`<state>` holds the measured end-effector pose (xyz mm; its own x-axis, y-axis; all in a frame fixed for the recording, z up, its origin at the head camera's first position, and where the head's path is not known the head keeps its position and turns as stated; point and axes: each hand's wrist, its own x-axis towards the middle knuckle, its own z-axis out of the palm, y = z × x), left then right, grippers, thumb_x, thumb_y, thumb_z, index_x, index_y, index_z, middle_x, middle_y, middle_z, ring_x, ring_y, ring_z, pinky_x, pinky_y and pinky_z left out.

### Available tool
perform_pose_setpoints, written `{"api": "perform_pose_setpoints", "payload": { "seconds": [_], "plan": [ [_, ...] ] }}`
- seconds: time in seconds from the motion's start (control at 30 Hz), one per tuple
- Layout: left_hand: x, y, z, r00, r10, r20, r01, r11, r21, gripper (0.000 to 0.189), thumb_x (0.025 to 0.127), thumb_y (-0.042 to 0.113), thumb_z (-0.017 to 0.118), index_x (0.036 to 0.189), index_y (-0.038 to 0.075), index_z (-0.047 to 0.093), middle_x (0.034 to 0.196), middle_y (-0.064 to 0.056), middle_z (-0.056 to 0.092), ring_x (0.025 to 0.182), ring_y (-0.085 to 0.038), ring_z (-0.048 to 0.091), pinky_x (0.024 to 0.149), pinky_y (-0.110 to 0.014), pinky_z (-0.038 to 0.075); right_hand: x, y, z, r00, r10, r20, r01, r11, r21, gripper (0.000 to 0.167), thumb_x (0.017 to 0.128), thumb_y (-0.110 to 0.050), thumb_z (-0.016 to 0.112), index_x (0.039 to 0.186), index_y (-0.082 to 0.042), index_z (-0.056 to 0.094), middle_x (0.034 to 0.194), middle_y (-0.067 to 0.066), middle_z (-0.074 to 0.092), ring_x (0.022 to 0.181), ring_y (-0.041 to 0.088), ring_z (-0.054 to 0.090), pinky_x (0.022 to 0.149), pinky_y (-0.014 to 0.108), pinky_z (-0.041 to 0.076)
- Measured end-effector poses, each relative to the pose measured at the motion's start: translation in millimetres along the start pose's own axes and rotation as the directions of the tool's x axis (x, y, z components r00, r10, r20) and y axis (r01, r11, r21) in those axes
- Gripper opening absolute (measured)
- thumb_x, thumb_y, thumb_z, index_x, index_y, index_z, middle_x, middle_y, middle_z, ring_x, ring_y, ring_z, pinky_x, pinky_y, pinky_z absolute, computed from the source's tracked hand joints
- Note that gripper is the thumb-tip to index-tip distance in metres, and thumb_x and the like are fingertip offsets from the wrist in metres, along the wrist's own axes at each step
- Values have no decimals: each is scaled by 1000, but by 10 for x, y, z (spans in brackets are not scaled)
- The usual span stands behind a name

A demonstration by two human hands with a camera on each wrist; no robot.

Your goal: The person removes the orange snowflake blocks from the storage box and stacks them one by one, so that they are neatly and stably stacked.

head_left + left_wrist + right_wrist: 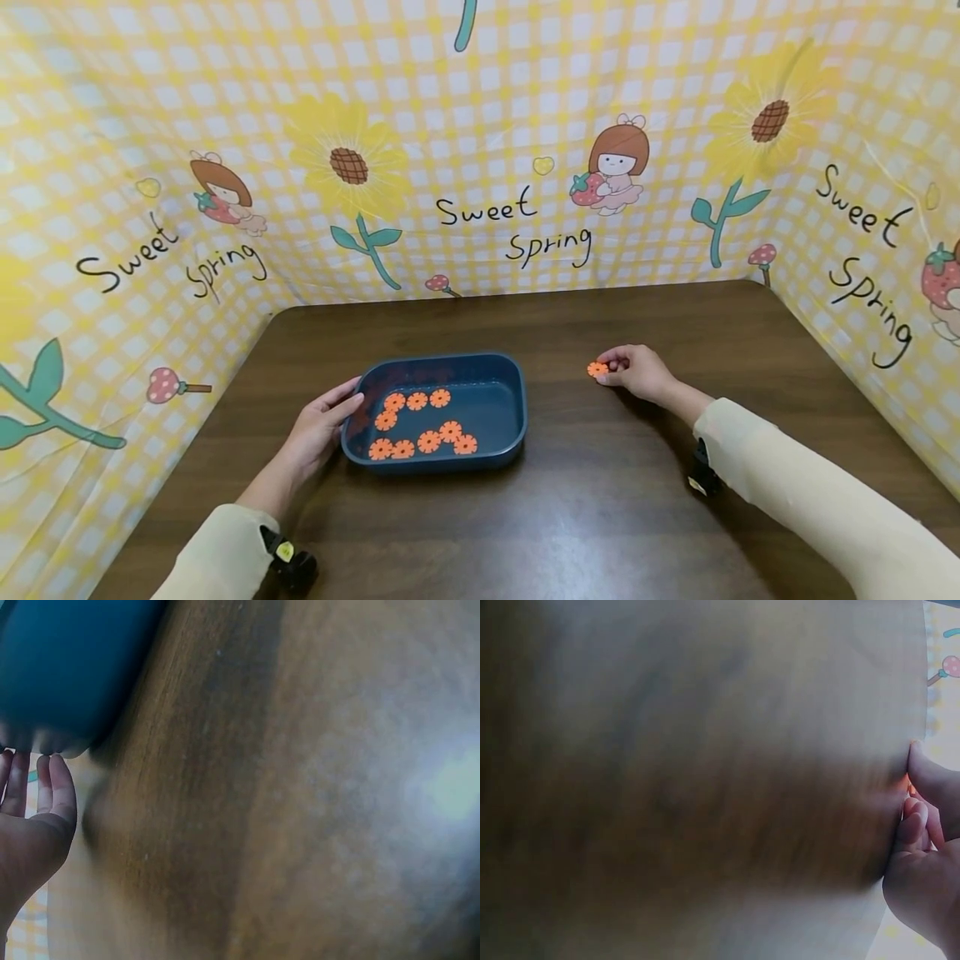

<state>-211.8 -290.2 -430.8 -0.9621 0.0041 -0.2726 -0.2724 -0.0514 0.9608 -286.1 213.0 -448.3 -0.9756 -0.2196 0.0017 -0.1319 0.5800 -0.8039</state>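
Note:
A dark blue rectangular basin (pixel 487 461) rests on the table, with several orange flower-shaped pieces (pixel 428 442) lying flat inside along its left and front sides. My left hand (pixel 318 425) touches the basin's left end, thumb and fingers stretched out at the rim. In the left wrist view, those fingertips (pixel 56 769) meet the basin's outer wall (pixel 67 667). To the right of the basin, my right hand (pixel 637 371) pinches one orange flower-shaped piece (pixel 597 369) between thumb and fingers. The right wrist view shows only an orange sliver of it, mostly hidden by the hand (pixel 930 832).
The brown wooden table (pixel 585 517) reaches back to a yellow checked cloth (pixel 480 150) with printed flowers and lettering, which hangs at the back and both sides. A small dark device (pixel 288 562) is strapped to the left wrist and another (pixel 703 471) to the right.

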Motion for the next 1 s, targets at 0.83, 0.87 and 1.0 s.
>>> {"api": "perform_pose_setpoints", "payload": {
  "seconds": [0.83, 0.87, 1.0],
  "plan": [
    [23, -12, 23, 1000, 15, -8, -16, 998, -61, 56, 90, 24, 72, 141, 14, 52, 118, 3, 66, 103, -14, 63, 86, -30, 53, -17, -13, -4, 1000, 2, -1, -2, 1000, -19, 33, 84, -7, 77, 113, 4, 68, 90, 9, 59, 76, 20, 48, 64, 30, 42],
    [21, -10, 26, 1000, 17, -9, -17, 998, -59, 55, 90, 24, 72, 141, 14, 52, 118, 3, 66, 103, -14, 63, 86, -30, 53, -15, -15, -5, 1000, 2, -1, -2, 1000, -23, 32, 84, -7, 77, 113, 4, 68, 90, 9, 59, 76, 21, 48, 65, 30, 42],
    [7, 0, 22, 1000, 24, -3, -24, 998, -59, 58, 91, 23, 71, 143, 11, 49, 116, 4, 67, 104, -14, 63, 86, -30, 53, -5, -30, -10, 1000, 1, 2, -1, 1000, -28, 33, 83, -7, 77, 113, 4, 68, 90, 9, 60, 77, 21, 49, 66, 31, 43]
  ]
}}
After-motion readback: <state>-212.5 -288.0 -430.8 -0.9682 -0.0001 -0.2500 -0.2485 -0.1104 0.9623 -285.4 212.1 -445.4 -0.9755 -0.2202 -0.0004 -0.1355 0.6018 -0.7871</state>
